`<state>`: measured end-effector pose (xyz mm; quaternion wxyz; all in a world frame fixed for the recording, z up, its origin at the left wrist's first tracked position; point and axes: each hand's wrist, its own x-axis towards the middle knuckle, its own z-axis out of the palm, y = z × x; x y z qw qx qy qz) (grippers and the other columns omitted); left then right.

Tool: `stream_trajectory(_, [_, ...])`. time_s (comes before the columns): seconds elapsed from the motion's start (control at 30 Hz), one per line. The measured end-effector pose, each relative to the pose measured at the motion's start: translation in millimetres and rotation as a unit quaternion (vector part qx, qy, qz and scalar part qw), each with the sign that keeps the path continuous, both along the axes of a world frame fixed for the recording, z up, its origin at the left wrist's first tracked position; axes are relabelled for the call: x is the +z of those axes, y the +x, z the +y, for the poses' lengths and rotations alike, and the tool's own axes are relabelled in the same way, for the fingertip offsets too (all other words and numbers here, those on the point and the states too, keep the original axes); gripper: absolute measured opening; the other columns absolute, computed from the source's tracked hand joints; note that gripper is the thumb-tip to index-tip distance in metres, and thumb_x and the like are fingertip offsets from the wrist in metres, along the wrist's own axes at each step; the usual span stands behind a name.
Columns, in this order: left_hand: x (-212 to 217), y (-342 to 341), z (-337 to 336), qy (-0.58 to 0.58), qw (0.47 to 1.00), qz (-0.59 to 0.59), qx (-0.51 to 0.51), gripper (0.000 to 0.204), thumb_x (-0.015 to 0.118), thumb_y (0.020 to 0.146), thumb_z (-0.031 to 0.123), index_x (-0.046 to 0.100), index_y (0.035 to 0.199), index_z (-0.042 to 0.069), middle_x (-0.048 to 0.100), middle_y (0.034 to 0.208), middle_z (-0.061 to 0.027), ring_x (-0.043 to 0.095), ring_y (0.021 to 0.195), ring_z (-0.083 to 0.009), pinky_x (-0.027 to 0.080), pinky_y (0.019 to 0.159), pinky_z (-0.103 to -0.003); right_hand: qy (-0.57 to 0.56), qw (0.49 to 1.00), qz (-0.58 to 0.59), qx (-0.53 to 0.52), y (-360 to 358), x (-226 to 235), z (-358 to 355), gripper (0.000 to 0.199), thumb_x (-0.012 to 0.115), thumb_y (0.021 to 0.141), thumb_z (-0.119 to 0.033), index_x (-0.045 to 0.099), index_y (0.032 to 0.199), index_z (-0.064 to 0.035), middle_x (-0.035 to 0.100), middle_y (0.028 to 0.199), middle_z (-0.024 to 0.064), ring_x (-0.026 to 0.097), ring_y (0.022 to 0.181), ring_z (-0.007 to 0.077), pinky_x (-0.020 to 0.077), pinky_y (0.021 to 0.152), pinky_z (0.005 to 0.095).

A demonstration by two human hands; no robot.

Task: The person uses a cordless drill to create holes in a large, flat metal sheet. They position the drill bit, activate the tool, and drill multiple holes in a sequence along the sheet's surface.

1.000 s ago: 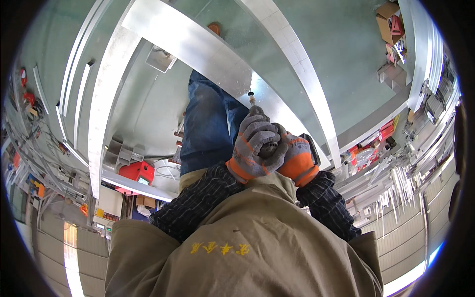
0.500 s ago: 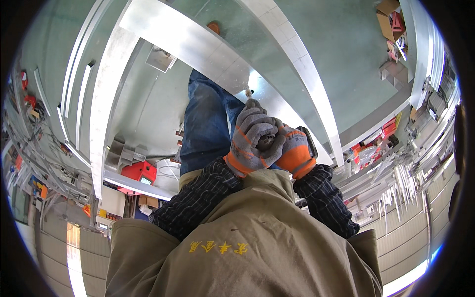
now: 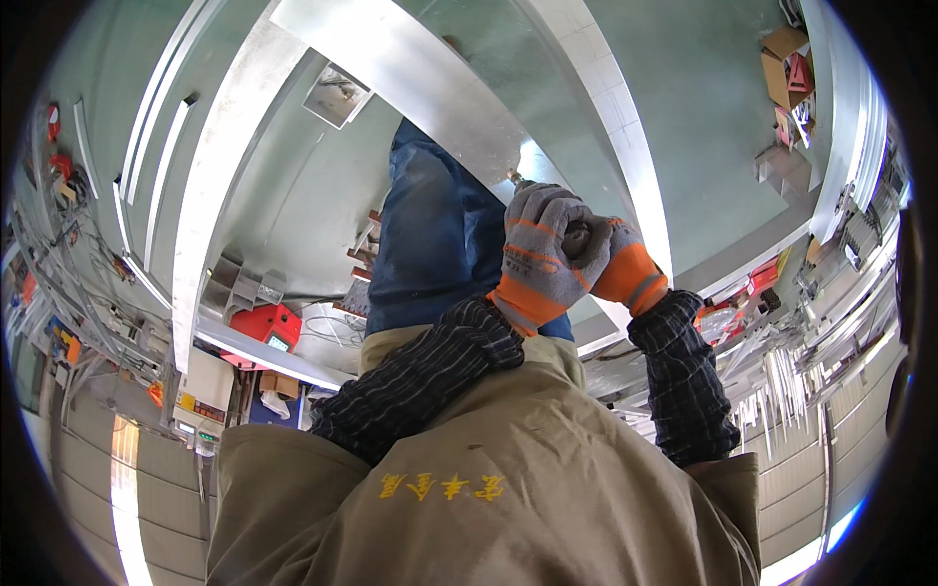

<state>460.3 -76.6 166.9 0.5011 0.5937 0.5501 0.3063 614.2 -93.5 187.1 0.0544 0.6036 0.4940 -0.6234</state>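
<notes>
Hands (image 3: 537,249) and tool (image 3: 576,238) shifted right, yellow-lettered apron (image 3: 547,518)

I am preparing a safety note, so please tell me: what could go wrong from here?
The small metallic tip of the dark handheld tool might skid, as the silver metal beam it points at looks smooth.
The left hand, gloved in grey and orange, wraps close behind the tip and might be caught in a slip.
The legs in blue denim appear near the tip in this view, so a skid might reach them.
</notes>
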Motion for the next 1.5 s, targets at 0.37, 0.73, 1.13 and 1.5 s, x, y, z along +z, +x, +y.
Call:
stream_trajectory(0.37, [-2.9, -10.2, -7.5, 0.038, 0.998, -0.019, 0.036, 0.022, 0.083, 0.079, 0.008, 0.066, 0.094, 0.007, 0.066, 0.098, -0.0113, 0.062, 0.097, -0.0313, 0.052, 0.088, -0.045, 0.005, 0.987, -0.089, 0.134, -2.8, -13.2, -0.7, 0.054, 0.079, 0.078, -0.048, 0.066, 0.112, -0.0078, 0.076, 0.096, 0.0166, 0.074, 0.095, 0.0367, 0.0587, 0.084, 0.0431])
stream_trajectory(0.73, [-17.0, -32.4, -25.9, 0.051, 0.997, -0.057, 0.004, 0.034, 0.085, 0.075, 0.011, 0.062, 0.100, 0.011, 0.066, 0.105, -0.0100, 0.062, 0.105, -0.0332, 0.052, 0.096, -0.049, -0.018, 0.972, -0.166, 0.167, -34.8, 2.3, -7.4, 0.056, 0.075, 0.083, -0.047, 0.060, 0.121, -0.0096, 0.074, 0.097, 0.0152, 0.073, 0.090, 0.0359, 0.0582, 0.080, 0.0441])
stream_trajectory(1.13, [-19.0, -35.2, -16.8, 0.057, 0.996, -0.068, -0.025, 0.028, 0.085, 0.079, 0.014, 0.066, 0.098, 0.009, 0.067, 0.104, -0.0115, 0.064, 0.104, -0.0342, 0.054, 0.098, -0.050, 0.025, 0.981, -0.191, 0.023, -49.5, -8.7, -40.7, 0.062, 0.078, 0.083, -0.043, 0.054, 0.129, -0.0098, 0.074, 0.101, 0.0180, 0.073, 0.094, 0.0400, 0.0575, 0.079, 0.0476])
stream_trajectory(1.5, [-17.6, -37.7, -8.4, 0.054, 0.993, -0.090, -0.050, 0.031, 0.084, 0.076, 0.005, 0.064, 0.099, 0.009, 0.067, 0.105, -0.0090, 0.064, 0.106, -0.0307, 0.055, 0.097, -0.047, -0.010, 0.985, -0.169, 0.040, -51.9, -4.4, -36.3, 0.055, 0.077, 0.082, -0.046, 0.058, 0.117, -0.0082, 0.072, 0.102, 0.0135, 0.071, 0.097, 0.0349, 0.0579, 0.080, 0.0444])
